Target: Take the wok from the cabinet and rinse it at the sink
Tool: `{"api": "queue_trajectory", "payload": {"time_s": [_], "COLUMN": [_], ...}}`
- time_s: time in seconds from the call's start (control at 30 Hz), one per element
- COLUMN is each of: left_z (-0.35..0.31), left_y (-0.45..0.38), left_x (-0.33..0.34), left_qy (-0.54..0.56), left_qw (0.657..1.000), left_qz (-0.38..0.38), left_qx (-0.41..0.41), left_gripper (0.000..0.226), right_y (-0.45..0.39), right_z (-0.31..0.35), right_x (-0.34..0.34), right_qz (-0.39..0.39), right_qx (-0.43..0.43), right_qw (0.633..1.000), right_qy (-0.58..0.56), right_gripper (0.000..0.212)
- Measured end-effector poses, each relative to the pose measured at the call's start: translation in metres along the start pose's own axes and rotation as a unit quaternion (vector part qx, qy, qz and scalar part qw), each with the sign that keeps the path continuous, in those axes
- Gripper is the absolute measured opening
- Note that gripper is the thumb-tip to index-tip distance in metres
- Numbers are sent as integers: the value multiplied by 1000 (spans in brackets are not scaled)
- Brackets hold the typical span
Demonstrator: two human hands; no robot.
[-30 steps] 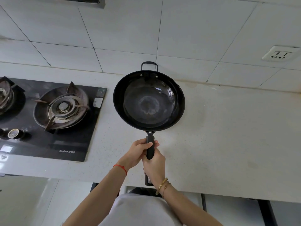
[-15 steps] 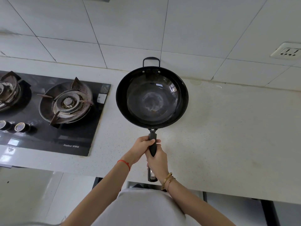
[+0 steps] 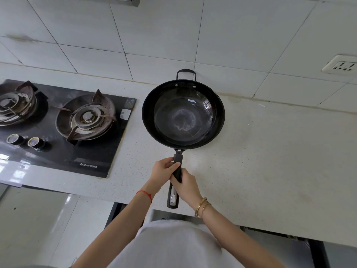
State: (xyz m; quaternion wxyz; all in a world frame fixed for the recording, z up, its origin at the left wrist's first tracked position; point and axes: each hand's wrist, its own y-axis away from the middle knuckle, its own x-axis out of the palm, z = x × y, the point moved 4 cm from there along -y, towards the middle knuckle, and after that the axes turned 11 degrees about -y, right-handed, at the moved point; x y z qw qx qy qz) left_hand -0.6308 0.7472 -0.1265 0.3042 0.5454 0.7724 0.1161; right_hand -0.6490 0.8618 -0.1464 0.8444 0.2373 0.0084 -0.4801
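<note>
A black wok (image 3: 183, 115) with a long black handle and a small loop handle at its far side is held level over the pale countertop (image 3: 270, 151). Both hands grip the long handle. My left hand (image 3: 164, 170) wraps it from the left, nearer the bowl. My right hand (image 3: 186, 187) grips it just behind, nearer the handle's end. The bowl is empty, with a dull worn patch at its centre. No sink or cabinet interior is in view.
A black glass gas hob (image 3: 63, 128) with two burners and two knobs lies to the left of the wok. White wall tiles rise behind the counter, with a socket (image 3: 342, 66) at the upper right. Dark cabinet openings show below the counter's front edge.
The view has shifted left, so the hob's second burner shows more fully. The wok and both hands keep the same grip and sit slightly right in the frame.
</note>
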Motion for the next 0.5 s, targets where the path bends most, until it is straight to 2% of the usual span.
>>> {"api": "queue_trajectory", "payload": {"time_s": [0.3,0.43,0.5], "left_z": [2,2,-2], "left_y": [0,1,2], "left_x": [-8,-15,-25], "left_qy": [-28,-78,-146], "left_qw": [1000,997,988], "left_qz": [-5,-1,-25], "left_qx": [5,23,33], "left_gripper": [38,36,38], "right_y": [2,6,6], "right_z": [5,4,5], "right_x": [-1,-10,-22], "right_qz": [11,42,37], "right_qx": [1,10,2], "right_qw": [1000,999,998], "right_qy": [-6,13,50], "right_gripper": [30,36,44]}}
